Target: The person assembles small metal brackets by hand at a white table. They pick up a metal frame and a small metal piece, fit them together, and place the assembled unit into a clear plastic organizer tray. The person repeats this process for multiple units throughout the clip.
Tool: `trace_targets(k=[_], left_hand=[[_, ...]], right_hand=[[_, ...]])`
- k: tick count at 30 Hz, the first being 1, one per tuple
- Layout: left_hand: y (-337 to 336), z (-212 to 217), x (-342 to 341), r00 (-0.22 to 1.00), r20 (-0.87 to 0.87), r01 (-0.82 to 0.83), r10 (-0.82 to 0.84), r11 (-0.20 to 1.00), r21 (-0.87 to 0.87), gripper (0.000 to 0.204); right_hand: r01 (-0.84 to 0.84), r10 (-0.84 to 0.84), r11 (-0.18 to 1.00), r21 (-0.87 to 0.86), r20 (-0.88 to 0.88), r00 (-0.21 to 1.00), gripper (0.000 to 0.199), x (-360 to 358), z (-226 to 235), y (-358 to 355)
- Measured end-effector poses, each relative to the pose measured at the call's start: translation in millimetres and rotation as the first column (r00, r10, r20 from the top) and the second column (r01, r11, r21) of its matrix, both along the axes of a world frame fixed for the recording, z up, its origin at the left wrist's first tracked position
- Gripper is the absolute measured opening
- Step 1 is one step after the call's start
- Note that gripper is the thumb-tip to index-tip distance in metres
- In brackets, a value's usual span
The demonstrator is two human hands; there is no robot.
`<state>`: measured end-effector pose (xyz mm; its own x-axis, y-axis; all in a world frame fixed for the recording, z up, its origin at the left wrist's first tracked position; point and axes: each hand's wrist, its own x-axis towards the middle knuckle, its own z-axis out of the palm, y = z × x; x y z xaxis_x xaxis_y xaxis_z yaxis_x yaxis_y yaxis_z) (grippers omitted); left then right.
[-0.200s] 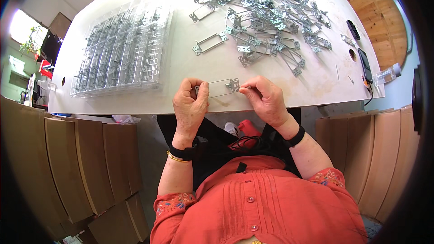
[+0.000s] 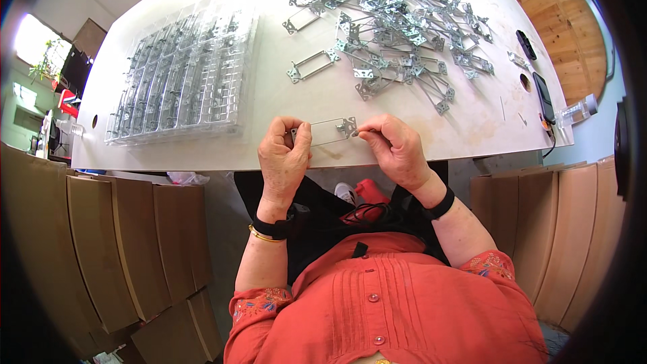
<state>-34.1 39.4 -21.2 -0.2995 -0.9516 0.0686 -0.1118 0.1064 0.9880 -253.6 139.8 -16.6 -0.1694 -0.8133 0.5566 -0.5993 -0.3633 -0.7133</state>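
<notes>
Just above the table's near edge, a metal wire-frame bracket [image 2: 348, 127] with two thin parallel rods and a punched end plate is held level. My left hand [image 2: 286, 152] is closed round its left end, thumb on top, which hides that end plate. My right hand [image 2: 396, 152] is closed in a pinch beside the right end plate, its fingertips at or very close to the plate's edge. Whatever lies between those fingertips is too small to make out. A similar bracket [image 2: 312, 66] lies alone on the table beyond my hands.
A heap of metal brackets [image 2: 404, 34] covers the far right of the table. Clear plastic trays [image 2: 182, 74] filled with metal parts are stacked at left. A phone [image 2: 544, 98], a plastic bottle [image 2: 578, 112] and a black object [image 2: 526, 44] lie along the right edge. Cardboard boxes [image 2: 135, 243] flank me.
My right fingertips have shifted very slightly to the right along the bracket's end. My left hand and the bracket look unmoved.
</notes>
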Motion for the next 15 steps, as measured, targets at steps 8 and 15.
trace_targets(k=[8,15], left_hand=[[-0.2,1.0,-0.4,1.000,0.000,0.003,-0.003,1.000,-0.005,0.014],[0.0,0.1,0.1,1.000,-0.019,0.010,-0.010,1.000,0.002,0.015]], right_hand=[[0.019,-0.021,0.999,0.042,0.045,0.999,0.015,2.6,0.9,1.4],[0.030,-0.030,0.999,0.024,-0.017,0.999,0.014,1.6,-0.5,0.7]])
